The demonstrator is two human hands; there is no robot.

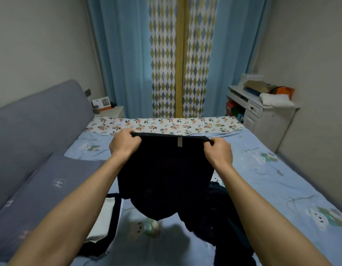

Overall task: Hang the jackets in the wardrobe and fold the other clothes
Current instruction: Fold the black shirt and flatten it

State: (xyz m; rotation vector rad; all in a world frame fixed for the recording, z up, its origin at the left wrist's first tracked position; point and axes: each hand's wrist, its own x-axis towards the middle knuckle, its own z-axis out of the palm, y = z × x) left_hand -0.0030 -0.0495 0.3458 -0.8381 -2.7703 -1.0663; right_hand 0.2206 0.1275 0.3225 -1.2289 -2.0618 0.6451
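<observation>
Both hands, left hand (124, 144) and right hand (219, 150), pinch the dark garment's (166, 173) waistband, holding it above the bed (281, 189). Uneven grip probably means a crooked fold, or it snags the dark pile (223, 217) below.

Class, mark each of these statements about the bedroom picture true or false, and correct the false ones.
1. Both hands grip the top edge of the dark garment. True: the left hand and the right hand each hold a corner.
2. The garment lies flat on the bed. False: it hangs from the hands, above the sheet.
3. A small label shows at the middle of the top edge. True.
4. The curtains are drawn open. False: they are closed.
5. The pillow lies to the person's right. False: it is on the left.
</observation>
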